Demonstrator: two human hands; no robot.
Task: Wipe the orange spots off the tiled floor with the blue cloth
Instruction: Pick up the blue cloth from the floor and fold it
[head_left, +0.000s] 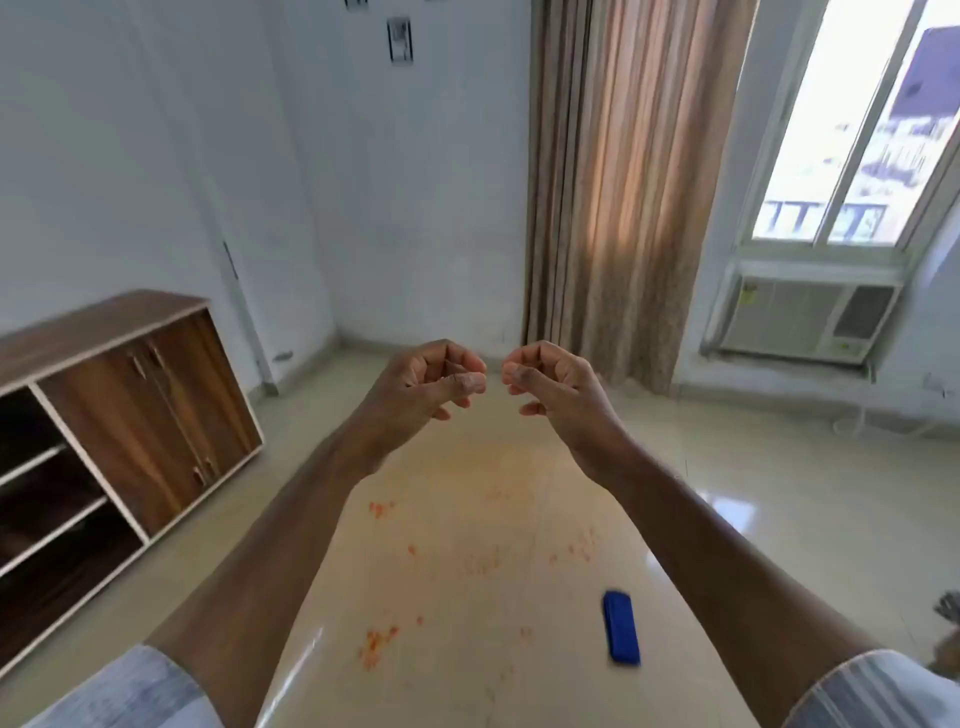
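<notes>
Orange spots (378, 646) are scattered over the shiny beige tiled floor (467, 691) between my forearms, with more orange spots further off and to the right. A folded blue cloth (621, 633) lies on the floor at the lower right, just inside my right forearm. My left hand (431, 387) and my right hand (553, 382) are raised side by side in front of me, well above the floor. Their fingers are curled inward with the thumbs near the fingertips, and they hold nothing. The two hands are almost touching.
A low wooden cabinet (130, 415) with open shelves stands against the left wall. A beige curtain (623, 182) hangs at the far wall. A window and a white air conditioner (810, 319) are at the right. A dark object (948, 605) shows at the right edge.
</notes>
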